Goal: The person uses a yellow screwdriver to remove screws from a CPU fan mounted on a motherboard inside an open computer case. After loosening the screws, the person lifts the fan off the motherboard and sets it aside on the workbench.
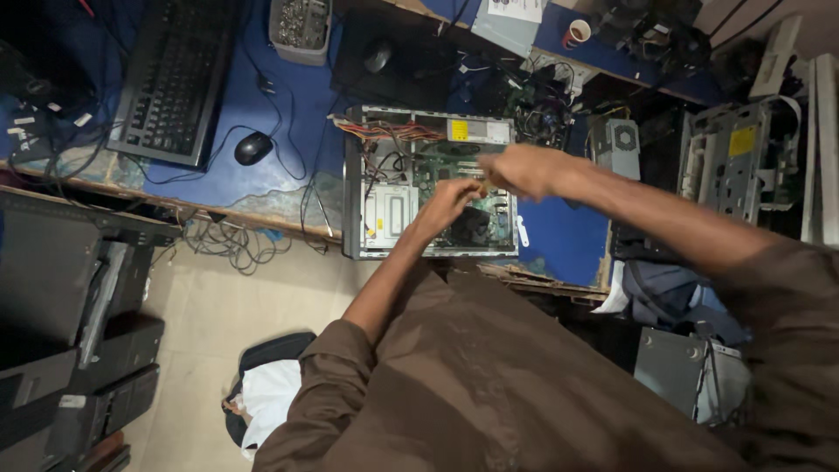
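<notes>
An open desktop computer case point(354, 210) lies on its side on a blue-topped bench, showing a green motherboard point(494, 218), a silver drive bay point(391, 212) and a bundle of coloured wires point(384, 131). My left hand point(450, 199) reaches into the case over the motherboard, fingers bent together near a small part I cannot make out. My right hand point(523, 168) hovers just above and right of it, fingers curled; it is blurred and I cannot tell what it holds. Both brown sleeves fill the lower frame.
A black keyboard point(175, 79) and black mouse point(253, 148) lie left on the bench point(271, 175), with a grey tray of small parts point(300, 28) behind. Another stripped case point(738, 162) stands at right. Black computer cases point(79, 332) are stacked on the floor at left.
</notes>
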